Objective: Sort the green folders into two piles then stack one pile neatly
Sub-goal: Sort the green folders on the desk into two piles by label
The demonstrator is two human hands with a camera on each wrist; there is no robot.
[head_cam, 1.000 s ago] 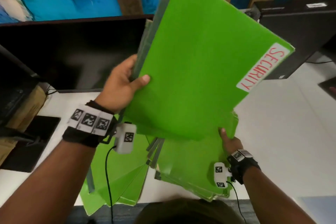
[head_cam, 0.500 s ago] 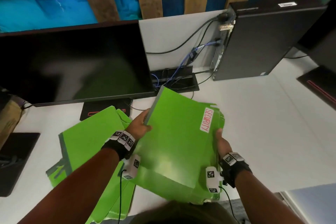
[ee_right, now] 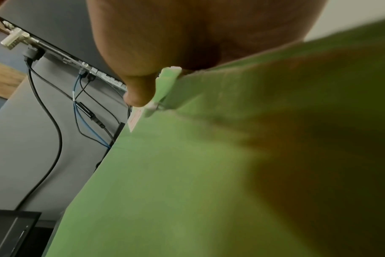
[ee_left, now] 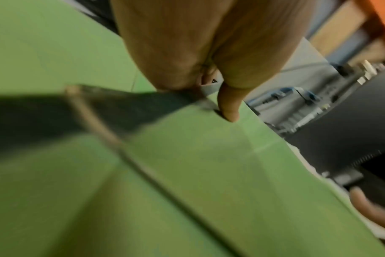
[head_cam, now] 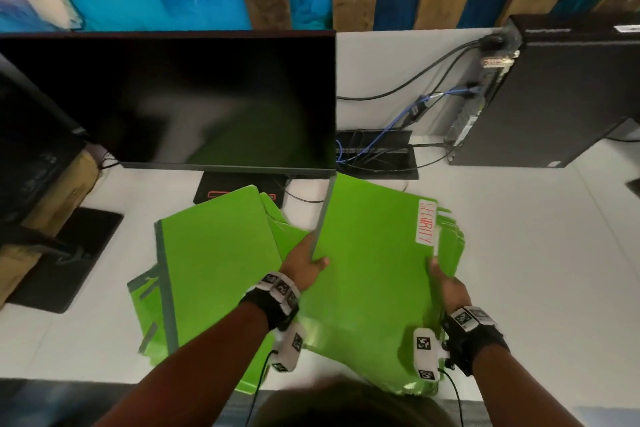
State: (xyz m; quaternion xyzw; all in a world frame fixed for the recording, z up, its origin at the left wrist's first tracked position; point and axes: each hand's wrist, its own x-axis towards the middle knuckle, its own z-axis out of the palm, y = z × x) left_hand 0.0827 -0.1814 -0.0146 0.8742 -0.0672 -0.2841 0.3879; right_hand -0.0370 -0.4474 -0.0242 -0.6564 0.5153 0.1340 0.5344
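Folders in green cover the near half of our white worktop (head_cam: 519, 270), split into two heaps. Our left hand (head_cam: 303, 265) grips the grey-spined left edge of the top folder (head_cam: 374, 253) of the right-hand pile (head_cam: 450, 243), thumb on the cover and fingers curled beneath; the left wrist view shows the thumb (ee_left: 230, 104) pressed flat on the green card. This folder carries a white label (head_cam: 426, 222) reading SECURITY in red, and it sits slightly raised on its left side above the folders below. Our right hand (head_cam: 446, 282) holds the same pile at its right edge, thumb on top beside the label, the other fingers hidden under the stack. The left-hand pile (head_cam: 214, 253) lies fanned and uneven, just beside the right one and partly beneath it. Behind stand a dark monitor (head_cam: 194, 100), a black computer tower (head_cam: 561, 94) and a tangle of cables (head_cam: 408, 121).
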